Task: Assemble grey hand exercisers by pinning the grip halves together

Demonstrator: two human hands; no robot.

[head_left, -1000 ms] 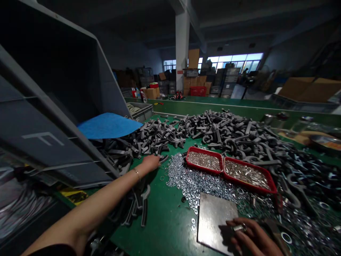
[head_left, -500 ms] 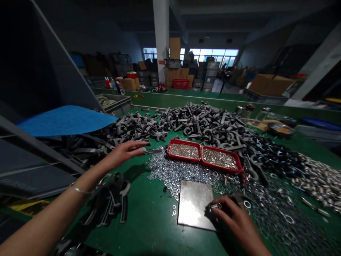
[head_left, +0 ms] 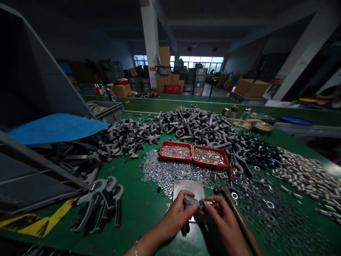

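My left hand (head_left: 174, 215) is closed around a grey hand-grip handle (head_left: 190, 201) above a square metal plate (head_left: 182, 185). Just to its right, my right hand (head_left: 225, 218) pinches a coil spring (head_left: 209, 203) by its side, with a small dark piece at the spring's left end. Handle and spring meet or nearly meet; my fingers hide whether they touch. A hammer (head_left: 241, 217) lies beside my right hand, head toward the plate. On the left, several grip handles with springs (head_left: 99, 202) lie together on the green table.
Two red trays (head_left: 176, 158) of small metal pins stand behind the plate, among scattered washers (head_left: 156, 170). A large heap of grey handles (head_left: 186, 124) lies beyond. Metal rings (head_left: 266, 220) and silver cylinders (head_left: 306, 174) spread on the right. A grey bin (head_left: 39, 170) stands at the left.
My left hand has come from the handle heap toward the plate, bringing a grey handle up to the spring in my right hand. The view has turned slightly right.
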